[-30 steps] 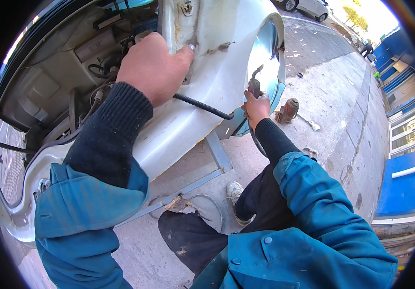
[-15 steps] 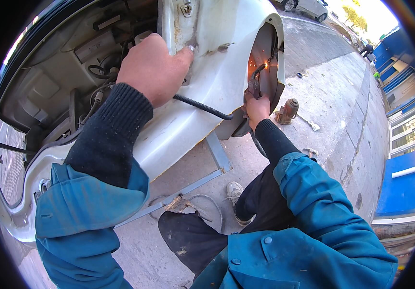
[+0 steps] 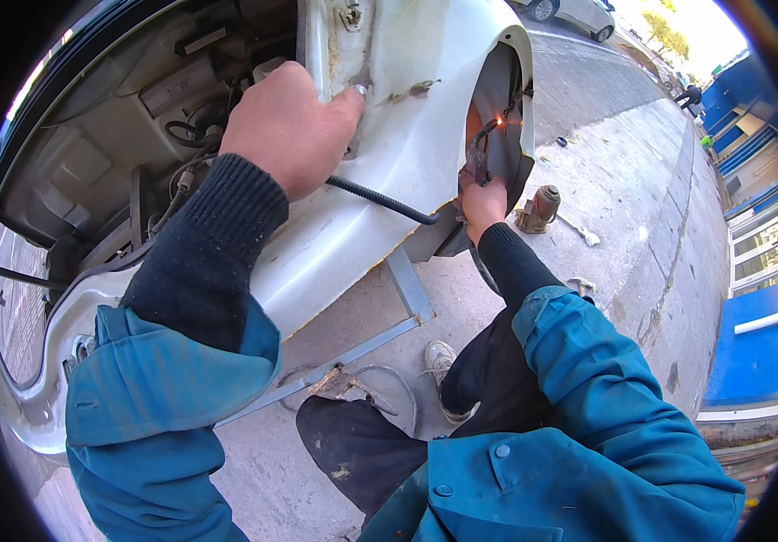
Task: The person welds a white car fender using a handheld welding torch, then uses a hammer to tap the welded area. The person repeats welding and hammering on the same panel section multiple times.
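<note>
My right hand is closed round the handle of a welding torch, inside the wheel arch of a white car body. The torch's dark, curved neck points up, and a small orange glow shows at its tip. My left hand grips the white panel's edge beside the opening into the car, its thumb stretched over the metal and its other fingers mostly hidden. From beneath that hand a black corrugated hose runs across the panel towards the arch.
Under the panel stands a grey metal frame. On the concrete to the right are a rusty bottle jack and a spanner-like tool. A cable loop lies near my shoe. Wiring shows inside the car.
The scattered sparks and orange light around the torch tip have shrunk to a small glow. Both hands stay nearly where they were.
</note>
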A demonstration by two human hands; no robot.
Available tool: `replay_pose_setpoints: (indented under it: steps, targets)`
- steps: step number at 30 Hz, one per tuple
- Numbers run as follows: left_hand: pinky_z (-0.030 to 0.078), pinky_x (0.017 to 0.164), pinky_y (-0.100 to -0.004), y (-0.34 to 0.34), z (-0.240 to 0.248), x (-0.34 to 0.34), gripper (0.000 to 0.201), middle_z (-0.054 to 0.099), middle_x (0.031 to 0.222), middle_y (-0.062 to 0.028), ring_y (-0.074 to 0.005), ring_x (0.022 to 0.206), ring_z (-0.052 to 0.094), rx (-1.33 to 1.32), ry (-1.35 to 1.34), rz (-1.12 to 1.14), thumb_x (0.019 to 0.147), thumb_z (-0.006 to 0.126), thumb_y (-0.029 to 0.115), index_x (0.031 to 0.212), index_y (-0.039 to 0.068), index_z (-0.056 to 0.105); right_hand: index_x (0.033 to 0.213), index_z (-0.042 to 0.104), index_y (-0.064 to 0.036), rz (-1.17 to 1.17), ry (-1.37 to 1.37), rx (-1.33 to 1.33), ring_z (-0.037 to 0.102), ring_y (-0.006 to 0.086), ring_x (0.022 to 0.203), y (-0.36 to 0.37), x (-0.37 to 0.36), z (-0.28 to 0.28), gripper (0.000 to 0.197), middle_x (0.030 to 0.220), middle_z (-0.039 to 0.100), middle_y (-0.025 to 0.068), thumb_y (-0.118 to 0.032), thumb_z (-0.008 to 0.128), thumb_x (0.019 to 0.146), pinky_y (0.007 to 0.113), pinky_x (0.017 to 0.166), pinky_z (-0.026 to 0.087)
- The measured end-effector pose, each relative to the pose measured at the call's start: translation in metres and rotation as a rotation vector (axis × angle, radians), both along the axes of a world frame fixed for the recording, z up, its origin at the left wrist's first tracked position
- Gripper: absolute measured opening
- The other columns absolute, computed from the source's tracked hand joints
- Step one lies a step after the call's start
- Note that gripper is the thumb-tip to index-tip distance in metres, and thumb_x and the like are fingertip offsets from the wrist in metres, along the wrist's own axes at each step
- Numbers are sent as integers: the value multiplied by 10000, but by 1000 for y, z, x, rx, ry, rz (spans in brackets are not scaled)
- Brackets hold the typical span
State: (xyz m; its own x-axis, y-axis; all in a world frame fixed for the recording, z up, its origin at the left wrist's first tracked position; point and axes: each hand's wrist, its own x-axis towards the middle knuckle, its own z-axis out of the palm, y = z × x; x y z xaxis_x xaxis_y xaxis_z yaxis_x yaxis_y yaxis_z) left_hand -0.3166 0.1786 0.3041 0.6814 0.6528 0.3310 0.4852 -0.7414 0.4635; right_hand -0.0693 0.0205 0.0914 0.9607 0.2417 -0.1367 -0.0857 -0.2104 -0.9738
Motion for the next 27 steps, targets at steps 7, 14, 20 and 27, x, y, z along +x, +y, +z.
replay_pose_setpoints:
  steps: [7,14,20,27]
  targets:
    - [639,863,-470,-1,1,0,631,782,1028,-312,-396,910,800,7,12,28,1041,642,471,1162,-145,706,1338,565,-6,30,-14,33,673,175,666,2,3,-2,427,928,692,71,-208,763,1019,343,489,491]
    - [641,854,-468,-1,0,0,626,782,1020,-312,-397,900,800,29,7,14,1040,648,469,1156,-143,711,1316,585,-3,35,8,3,685,183,675,0,4,0,420,945,700,89,-190,783,997,349,496,514]
    - [641,853,-467,-1,-1,0,626,782,1006,-309,-392,892,800,30,-9,17,1040,652,467,1152,-146,716,1298,572,-8,19,-15,2,671,175,674,1,6,-5,385,923,683,70,-186,759,1012,341,500,496]
    - [643,847,-465,-1,0,0,630,783,1007,-308,-390,887,801,12,4,15,1039,654,467,1167,-147,710,1287,570,-35,25,2,101,620,150,632,4,10,-11,339,876,656,39,-165,739,1023,331,480,462]
